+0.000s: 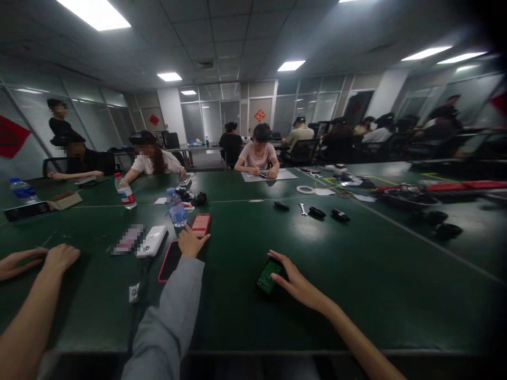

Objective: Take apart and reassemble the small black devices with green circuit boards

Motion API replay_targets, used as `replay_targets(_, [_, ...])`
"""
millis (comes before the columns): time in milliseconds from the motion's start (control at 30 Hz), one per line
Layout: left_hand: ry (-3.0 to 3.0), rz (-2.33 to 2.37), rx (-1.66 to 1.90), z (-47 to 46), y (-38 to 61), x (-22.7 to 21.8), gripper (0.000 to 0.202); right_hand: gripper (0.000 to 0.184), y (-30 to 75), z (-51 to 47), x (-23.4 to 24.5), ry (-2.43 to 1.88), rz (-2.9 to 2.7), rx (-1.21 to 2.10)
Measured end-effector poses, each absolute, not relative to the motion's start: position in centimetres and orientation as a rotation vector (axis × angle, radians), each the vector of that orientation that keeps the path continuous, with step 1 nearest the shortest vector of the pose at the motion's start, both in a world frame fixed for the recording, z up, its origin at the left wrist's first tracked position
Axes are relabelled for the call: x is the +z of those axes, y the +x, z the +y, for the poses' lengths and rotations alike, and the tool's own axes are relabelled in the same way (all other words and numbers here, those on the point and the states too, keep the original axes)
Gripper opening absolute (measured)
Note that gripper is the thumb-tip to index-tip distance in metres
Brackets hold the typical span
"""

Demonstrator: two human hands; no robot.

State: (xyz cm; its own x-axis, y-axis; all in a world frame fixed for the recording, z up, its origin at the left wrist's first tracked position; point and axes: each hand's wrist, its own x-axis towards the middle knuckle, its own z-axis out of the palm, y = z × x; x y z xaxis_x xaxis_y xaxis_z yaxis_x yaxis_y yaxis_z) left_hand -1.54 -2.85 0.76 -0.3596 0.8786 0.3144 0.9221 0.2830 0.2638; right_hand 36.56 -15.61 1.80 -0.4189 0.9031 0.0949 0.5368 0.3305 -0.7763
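My left hand (190, 243), in a grey sleeve, reaches forward over the green table (356, 274). Its fingers are stretched out and the fingertips touch the near edge of a small red box (201, 224). A phone in a pink case (169, 260) lies just left of that wrist. My right hand (295, 282) lies further right on the table. Its thumb and fingers close on the right edge of a small green circuit board (268, 275), which rests on the table.
A co-worker's bare arm and hands (59, 258) rest on the table at my left. A white device (152, 240), water bottles (176, 207) and black parts with a wrench (317, 212) lie ahead. Several people sit at the far side.
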Motion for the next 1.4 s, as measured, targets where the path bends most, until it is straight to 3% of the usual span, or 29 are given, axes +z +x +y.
replay_targets(267, [-1.755, -2.43, -0.637, -4.5, -1.6, 0.1, 0.115, 0.107, 37.1, -15.6, 2.2, -1.005, -2.208, 0.988])
replay_targets(467, [-1.75, -2.495, -0.68, -5.0, -0.4, 1.0, 0.1, 0.103, 36.9, -15.9, 1.2, -0.951, -2.162, 0.942])
replay_targets(933, [-1.567, -2.563, -0.741, -5.9, 0.4, 1.9, 0.099, 0.093, 36.4, -15.8, 0.5, -1.041, -2.152, 0.793])
replay_targets(1067, [-1.661, -2.259, -0.958, -7.8, 4.2, 4.8, 0.068, 0.088, 36.7, -10.5, 2.3, -1.12, -2.112, 0.805])
replay_targets(1200, [-2.367, -1.698, -1.451, -14.2, 14.2, 8.9, 0.036, 0.067, 36.4, -2.7, 5.6, -1.431, -1.928, 0.463])
replay_targets(1333, [-3.292, -1.018, -1.48, -22.5, 23.7, 10.1, 0.033, 0.058, 36.5, 1.4, 7.1, -1.654, -1.907, 0.16])
replay_targets(1400, [-3.512, -0.911, -1.491, -25.0, 26.3, 9.6, 0.037, 0.056, 36.7, 1.9, 7.0, -1.703, -1.953, 0.087])
